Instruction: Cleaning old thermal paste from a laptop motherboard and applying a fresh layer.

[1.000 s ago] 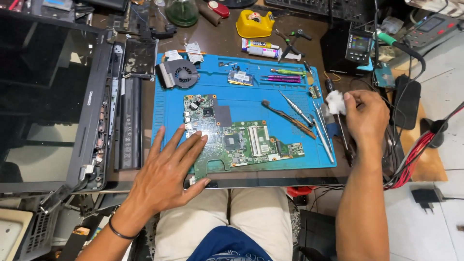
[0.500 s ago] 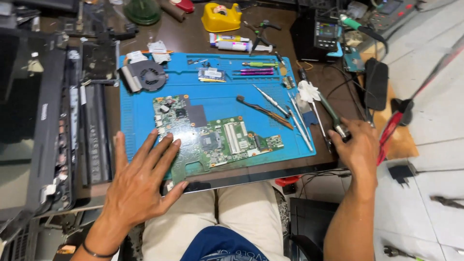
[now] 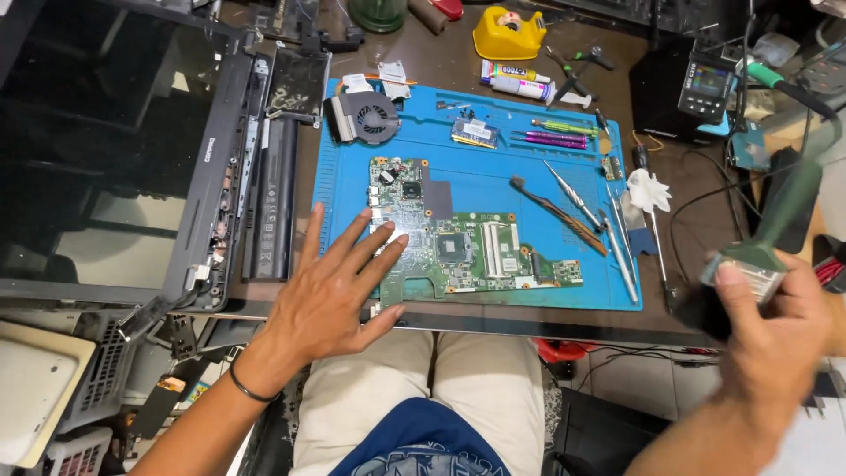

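The left hand [image 3: 330, 295] lies flat, fingers spread, on the left end of the green board [image 3: 458, 242], apparently steadying it on the blue mat [image 3: 493, 181]. Off the mat's right edge, the right hand [image 3: 775, 330] closes around a blurred tool [image 3: 749, 264], perhaps a brush with a green handle. Screwdrivers [image 3: 577, 198] lie right of the board, a fan [image 3: 366, 117] sits beyond it, and an opened laptop [image 3: 141, 159] lies left of the mat on a crowded brown bench [image 3: 441, 62].
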